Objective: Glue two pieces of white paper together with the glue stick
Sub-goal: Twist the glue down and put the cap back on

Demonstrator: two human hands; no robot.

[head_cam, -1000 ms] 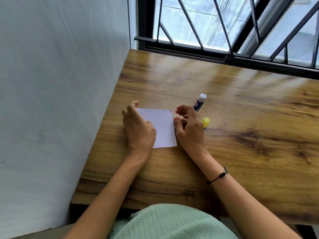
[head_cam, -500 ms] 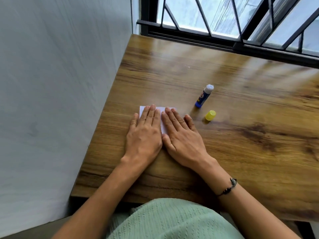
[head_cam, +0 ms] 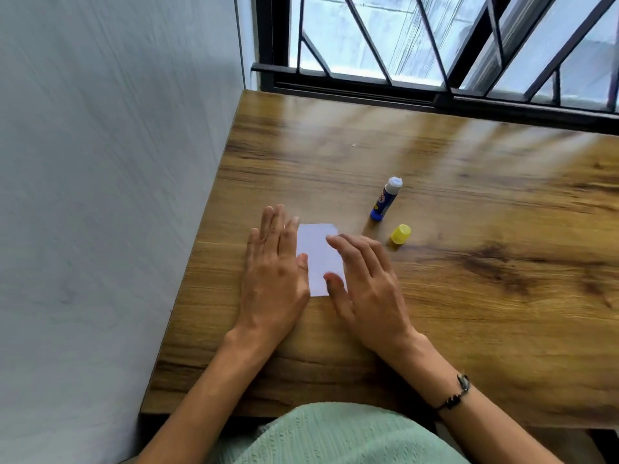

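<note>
- Table (head_cam: 469, 296): wooden top, its left edge against a wall, its far edge under a barred window. I read it as smooth and glossy, so thin sheets would likely slide on it unless pinned.
- Left hand (head_cam: 274, 262): flat, fingers straight and together, pressing down on the left part of the paper near the table's left edge. It grips nothing.
- Right hand (head_cam: 365, 283): fingers extended and a little spread, lying over the paper's right side, thumb on its near right corner. The frame is blurred here, so I cannot tell how firmly it bears down.
- White paper (head_cam: 318, 259): small rectangle lying flat between the two hands, nearer the left edge than the middle. I see one outline only; whether two sheets lie stacked I cannot tell. My judgement: featherlight, limp, easily creased; best handled by flat pressure, or pinched at a free corner.
- Glue stick (head_cam: 385, 199): blue tube, uncapped, white end pointing to the far edge, just beyond the paper's far right corner. Likely light and rigid, prone to roll; I would take it round the barrel.
- Yellow cap (head_cam: 401, 234): beside the stick's base, apart from it.
</note>
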